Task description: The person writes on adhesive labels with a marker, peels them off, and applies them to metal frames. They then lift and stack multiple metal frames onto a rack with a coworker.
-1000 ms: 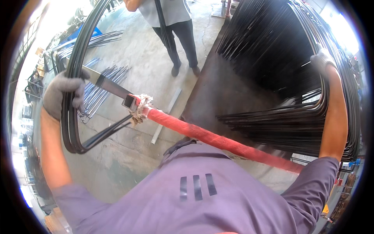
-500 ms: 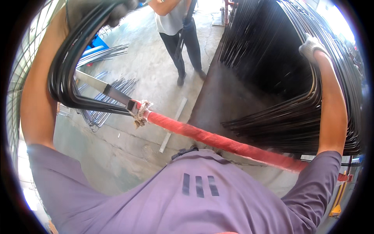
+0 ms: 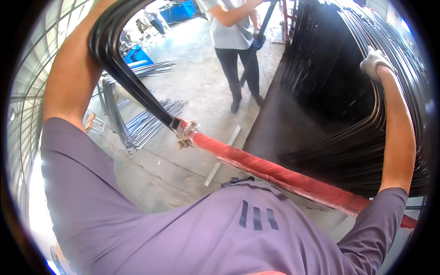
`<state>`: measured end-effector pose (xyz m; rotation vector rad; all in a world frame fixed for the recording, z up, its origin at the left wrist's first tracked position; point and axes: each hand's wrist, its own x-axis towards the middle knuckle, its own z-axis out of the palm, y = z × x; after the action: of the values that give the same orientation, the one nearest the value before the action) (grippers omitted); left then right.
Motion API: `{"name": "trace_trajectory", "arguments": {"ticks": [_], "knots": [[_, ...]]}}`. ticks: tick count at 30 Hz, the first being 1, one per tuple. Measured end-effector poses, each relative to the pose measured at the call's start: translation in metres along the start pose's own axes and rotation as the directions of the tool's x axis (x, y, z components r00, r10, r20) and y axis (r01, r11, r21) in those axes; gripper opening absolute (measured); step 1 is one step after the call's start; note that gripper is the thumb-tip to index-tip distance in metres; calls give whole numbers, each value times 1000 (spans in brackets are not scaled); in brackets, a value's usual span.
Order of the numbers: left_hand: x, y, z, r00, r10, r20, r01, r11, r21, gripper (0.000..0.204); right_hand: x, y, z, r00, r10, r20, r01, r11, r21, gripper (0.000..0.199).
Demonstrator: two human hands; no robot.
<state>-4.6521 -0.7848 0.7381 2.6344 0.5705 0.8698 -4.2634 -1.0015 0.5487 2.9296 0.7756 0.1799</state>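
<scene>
My left forearm is raised at the upper left, and its hand is cut off by the top edge. Beside that forearm hangs a bundle of bent black metal tubes, whose lower ends reach the end of a red-wrapped bar. In a white glove, my right hand is closed on the inner edge of a large stack of bent black tubes at the right. Part of its fingers is hidden behind the tubes.
A co-worker stands ahead, holding a dark bar. More bent tubes lie at the left, near a blue object. A pale flat strip is on the floor. Wire mesh curves along the left edge.
My left hand has risen out of the picture, and the tube bundle beside it has swung up and tilted more steeply. My right hand stays on the stack. The co-worker's arms have shifted.
</scene>
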Motion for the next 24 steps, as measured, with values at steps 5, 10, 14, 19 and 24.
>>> {"name": "trace_trajectory", "arguments": {"ticks": [5, 10, 14, 19, 24], "knots": [[-26, -55, -55, 988, -52, -144, 78, 980, 181, 82, -9, -9, -5, 999, 27, -24, -26, 999, 34, 74], [-97, -126, -89, 932, -60, -359, 158, 955, 251, 91, 26, 9, 19, 998, -21, -57, 24, 999, 44, 87], [-227, -132, -69, 815, -35, -578, 132, 983, 126, 99, 36, 34, 26, 995, -64, -75, 65, 998, 14, 88], [-385, -113, 19, 764, -406, -501, 166, 875, -456, 109, 14, -11, 4, 996, -76, 54, 68, 988, 141, 86], [-414, -115, 39, 770, -631, -92, 325, 513, -794, 66, 32, -16, 19, 998, -61, -8, 61, 993, 97, 95]]}}
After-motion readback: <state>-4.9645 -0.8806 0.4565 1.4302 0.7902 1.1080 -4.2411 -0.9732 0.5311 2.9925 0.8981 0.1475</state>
